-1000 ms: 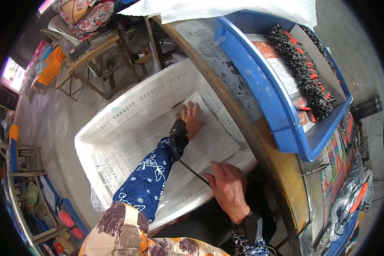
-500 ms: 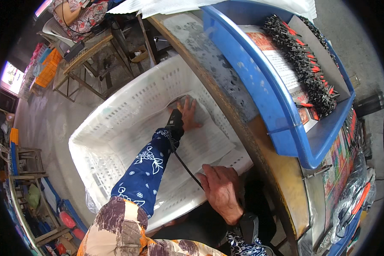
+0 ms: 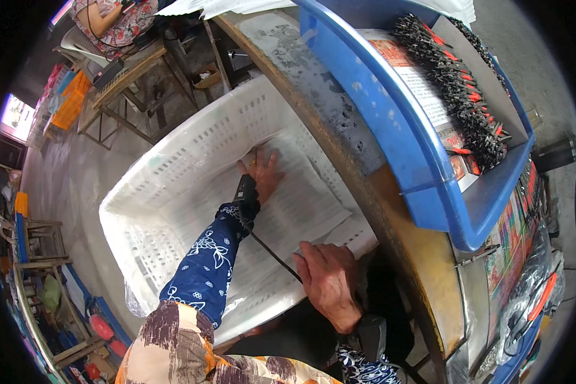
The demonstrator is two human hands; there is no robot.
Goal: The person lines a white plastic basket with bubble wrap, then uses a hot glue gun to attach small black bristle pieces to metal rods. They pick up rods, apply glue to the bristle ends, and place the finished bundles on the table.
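A white slotted plastic basket sits before me, with a clear plastic liner hanging over its rim. My left hand reaches into it, fingers spread and palm down on a pale translucent sheet at the bottom. Its blue flowered sleeve crosses the basket. My right hand is at the near right rim, fingers curled over the edge; the fingertips are partly hidden. A dark cord runs from the left wrist toward the right hand.
A worn table stands along the right, its edge close to the basket. On it is a blue tray with a row of black bristly pieces with red parts. Far left, another person sits by a wooden stand.
My left hand has slid slightly left across the sheet, still spread. The right hand has stayed at the rim. The view has shifted a little.
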